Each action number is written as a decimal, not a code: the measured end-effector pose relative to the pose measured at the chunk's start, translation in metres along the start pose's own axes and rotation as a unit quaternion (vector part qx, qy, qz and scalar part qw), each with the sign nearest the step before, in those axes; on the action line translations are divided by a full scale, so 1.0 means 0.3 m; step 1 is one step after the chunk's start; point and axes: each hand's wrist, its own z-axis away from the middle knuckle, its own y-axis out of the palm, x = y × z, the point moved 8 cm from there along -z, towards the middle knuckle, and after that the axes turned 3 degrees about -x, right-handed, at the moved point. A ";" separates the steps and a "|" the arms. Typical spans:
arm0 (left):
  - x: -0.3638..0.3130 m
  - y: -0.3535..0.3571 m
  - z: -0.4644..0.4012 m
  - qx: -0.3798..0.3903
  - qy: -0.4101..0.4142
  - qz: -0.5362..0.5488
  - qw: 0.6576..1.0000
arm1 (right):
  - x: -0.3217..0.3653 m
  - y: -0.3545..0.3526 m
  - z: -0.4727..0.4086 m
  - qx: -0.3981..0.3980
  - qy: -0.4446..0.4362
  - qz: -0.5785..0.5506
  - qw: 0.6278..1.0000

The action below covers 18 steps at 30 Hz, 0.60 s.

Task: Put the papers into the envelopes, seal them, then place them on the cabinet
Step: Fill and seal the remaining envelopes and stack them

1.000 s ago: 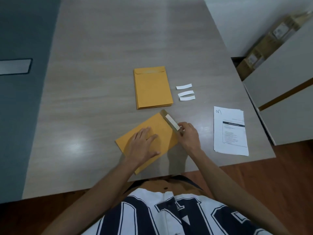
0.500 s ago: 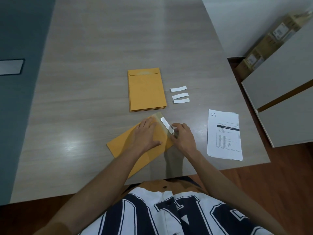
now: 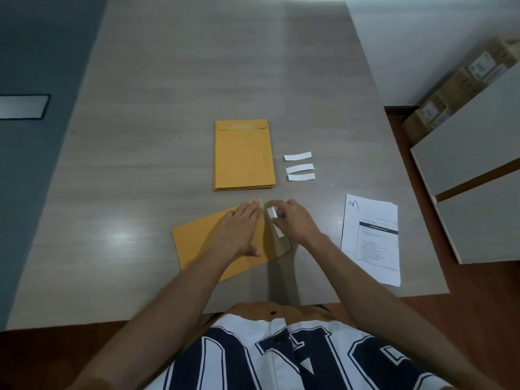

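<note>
A yellow envelope [image 3: 197, 243] lies slanted on the table near me, its flap [image 3: 281, 246] open to the right with a white adhesive strip [image 3: 274, 222] along it. My left hand [image 3: 239, 229] lies flat on the envelope, fingers straight. My right hand [image 3: 295, 220] pinches the far end of the white strip with its fingertips. A stack of yellow envelopes [image 3: 243, 156] sits just beyond. A pile of printed papers [image 3: 374, 237], marked "3", lies to the right.
Three peeled white strips [image 3: 299, 166] lie right of the envelope stack. A white cabinet [image 3: 478, 175] stands beside the table's right edge, with cardboard boxes [image 3: 461, 80] behind it. The grey table [image 3: 168, 80] stretches far ahead.
My right hand moved from the near end of the flap strip up to its far end. My left hand slid along the envelope toward the flap.
</note>
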 end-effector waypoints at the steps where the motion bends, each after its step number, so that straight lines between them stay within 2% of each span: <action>1: 0.000 -0.002 0.000 0.000 -0.003 0.000 1.000 | 0.007 -0.005 -0.014 0.005 -0.009 0.012 1.000; 5: 0.002 -0.010 -0.005 -0.005 -0.012 0.008 1.000 | 0.023 -0.013 -0.050 0.013 -0.039 0.045 0.998; 11: 0.005 -0.022 -0.015 -0.015 -0.029 0.024 0.999 | 0.036 -0.051 -0.093 0.020 -0.054 -0.010 0.998; 14: 0.008 -0.021 -0.018 -0.017 -0.030 0.027 0.999 | 0.002 -0.128 -0.134 0.028 0.004 -0.143 0.989; 18: 0.011 -0.015 -0.022 -0.018 -0.036 0.028 0.999 | -0.113 -0.272 -0.230 -0.037 0.126 -0.355 0.925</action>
